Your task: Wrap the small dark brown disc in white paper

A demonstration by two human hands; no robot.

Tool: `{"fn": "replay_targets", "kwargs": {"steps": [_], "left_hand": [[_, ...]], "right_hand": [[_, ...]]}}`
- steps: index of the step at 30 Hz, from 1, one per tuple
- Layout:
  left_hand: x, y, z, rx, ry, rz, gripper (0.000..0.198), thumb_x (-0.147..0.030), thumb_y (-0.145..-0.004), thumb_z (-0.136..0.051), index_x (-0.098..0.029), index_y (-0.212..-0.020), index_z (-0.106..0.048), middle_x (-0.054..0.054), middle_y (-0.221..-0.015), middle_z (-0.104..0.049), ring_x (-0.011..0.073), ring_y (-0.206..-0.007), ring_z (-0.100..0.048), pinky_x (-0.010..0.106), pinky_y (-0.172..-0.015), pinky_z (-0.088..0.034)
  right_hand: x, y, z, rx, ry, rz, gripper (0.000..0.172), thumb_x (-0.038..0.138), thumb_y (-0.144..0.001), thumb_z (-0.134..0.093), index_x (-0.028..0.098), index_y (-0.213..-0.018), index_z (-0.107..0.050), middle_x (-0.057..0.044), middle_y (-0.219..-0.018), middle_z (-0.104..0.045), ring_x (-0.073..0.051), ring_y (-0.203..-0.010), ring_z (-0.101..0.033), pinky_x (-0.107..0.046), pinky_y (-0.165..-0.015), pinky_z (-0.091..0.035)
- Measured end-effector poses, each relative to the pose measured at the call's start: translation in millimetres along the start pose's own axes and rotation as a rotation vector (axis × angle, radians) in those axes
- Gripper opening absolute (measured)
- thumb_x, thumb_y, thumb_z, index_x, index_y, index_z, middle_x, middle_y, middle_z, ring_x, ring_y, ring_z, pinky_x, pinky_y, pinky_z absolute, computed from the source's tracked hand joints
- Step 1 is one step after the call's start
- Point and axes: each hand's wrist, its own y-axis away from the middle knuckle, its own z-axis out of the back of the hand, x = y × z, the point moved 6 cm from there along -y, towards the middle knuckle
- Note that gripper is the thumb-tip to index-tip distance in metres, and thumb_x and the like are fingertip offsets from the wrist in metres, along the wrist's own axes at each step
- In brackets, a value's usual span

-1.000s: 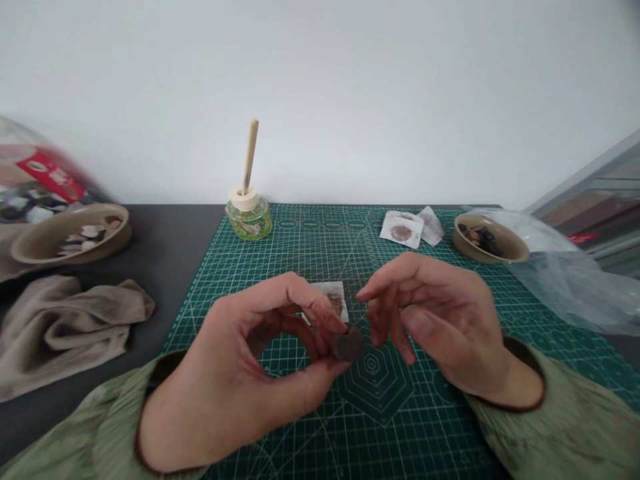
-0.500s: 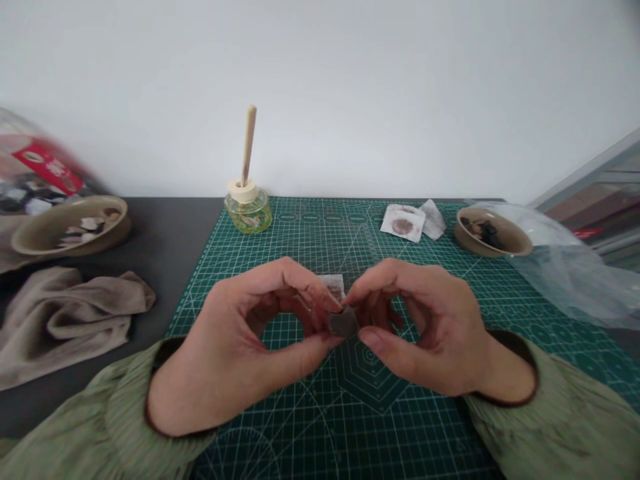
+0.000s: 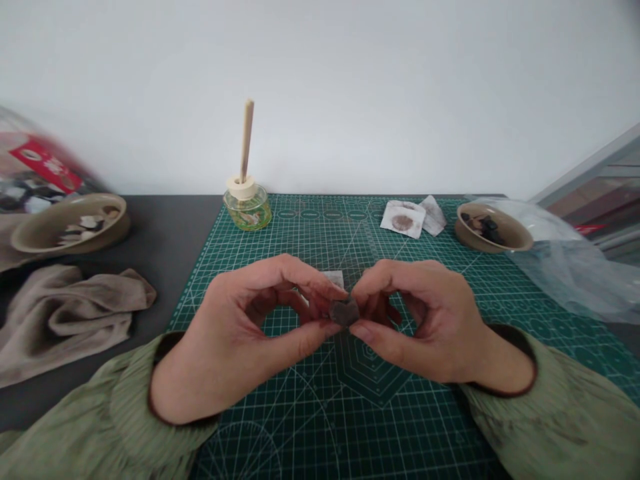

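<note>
A small dark brown chip (image 3: 345, 312) of a material I cannot tell is pinched between my left hand (image 3: 255, 327) and my right hand (image 3: 420, 320). The thumb and fingertips of each hand press on its edges, above the green cutting mat (image 3: 425, 413). Just behind the fingers, a white paper slip (image 3: 334, 278) lies on the mat, partly hidden by my hands. Green sleeves with dark cuffs cover both forearms.
A tan bowl of pale pieces (image 3: 70, 225) and a crumpled beige cloth (image 3: 65, 320) lie left of the mat. A glass jar holding a wooden stick (image 3: 247, 210) stands behind it. Papers with a brown round mark (image 3: 403, 220), a bowl of dark pieces (image 3: 490, 228) and clear plastic (image 3: 565, 273) lie to the right.
My right hand has closed in from an open pose and now pinches the chip along with my left hand. The chip has shifted slightly upward in view.
</note>
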Motion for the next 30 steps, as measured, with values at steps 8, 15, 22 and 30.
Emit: {"fn": "replay_targets", "kwargs": {"steps": [8, 15, 22, 30], "left_hand": [[-0.1, -0.3, 0.0, 0.013, -0.001, 0.006, 0.029, -0.001, -0.094, -0.102, -0.025, -0.107, -0.095, 0.0, -0.097, -0.093, 0.0138, -0.082, -0.087, 0.018, -0.081, -0.075], [0.6, -1.2, 1.2, 0.021, 0.01, 0.009, 0.03, -0.001, -0.093, -0.104, -0.025, -0.108, -0.095, 0.0, -0.099, -0.094, 0.0148, -0.084, -0.089, 0.019, -0.082, -0.077], [0.4, 0.2, 4.3, -0.007, -0.032, -0.01, 0.026, -0.008, -0.095, -0.108, -0.026, -0.107, -0.094, 0.0, -0.099, -0.093, 0.0147, -0.082, -0.087, 0.02, -0.079, -0.076], [-1.2, -0.4, 4.3, -0.02, -0.053, -0.009, 0.024, -0.012, -0.095, -0.109, -0.028, -0.105, -0.095, 0.0, -0.097, -0.093, 0.0161, -0.082, -0.085, 0.022, -0.076, -0.075]], "right_hand": [[0.3, 0.8, 0.6, 0.008, 0.002, -0.012, 0.01, 0.017, -0.106, -0.093, 0.018, -0.103, -0.084, 0.004, -0.076, -0.08, -0.006, -0.057, -0.068, -0.013, -0.058, -0.057], [1.5, 0.4, 0.2, 0.016, 0.001, -0.019, 0.009, 0.017, -0.106, -0.091, 0.02, -0.104, -0.083, 0.004, -0.076, -0.08, -0.007, -0.057, -0.069, -0.014, -0.058, -0.057], [-0.6, 1.2, 2.7, -0.077, -0.034, -0.019, 0.027, 0.01, -0.098, -0.089, 0.023, -0.119, -0.08, 0.006, -0.083, -0.084, -0.008, -0.055, -0.07, -0.016, -0.052, -0.057], [-0.6, 3.6, 1.6, -0.138, -0.041, 0.004, 0.035, 0.01, -0.093, -0.101, 0.026, -0.118, -0.082, 0.005, -0.088, -0.087, -0.009, -0.053, -0.068, -0.02, -0.048, -0.055]]}}
